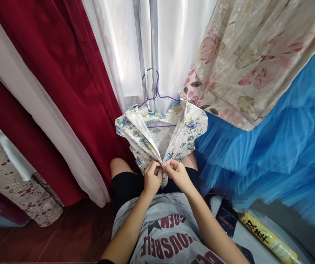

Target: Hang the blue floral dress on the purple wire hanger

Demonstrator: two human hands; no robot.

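Observation:
A white blouse with blue flower print (pixel 157 134) hangs on a purple wire hanger (pixel 157 93) from a metal rail pole in front of me. My left hand (pixel 151 179) and my right hand (pixel 177 173) meet at the front opening of the blouse, just below its collar. Both pinch the two fabric edges together with closed fingers. My knees in black shorts sit right under the blouse.
A dark red curtain (pixel 63 84) and white sheer cloth hang at the left. A beige floral fabric (pixel 251 58) and blue tulle (pixel 278 154) hang at the right. A dark phone (pixel 227 217) and a yellow packet (pixel 267 238) lie at the lower right. Wooden floor shows lower left.

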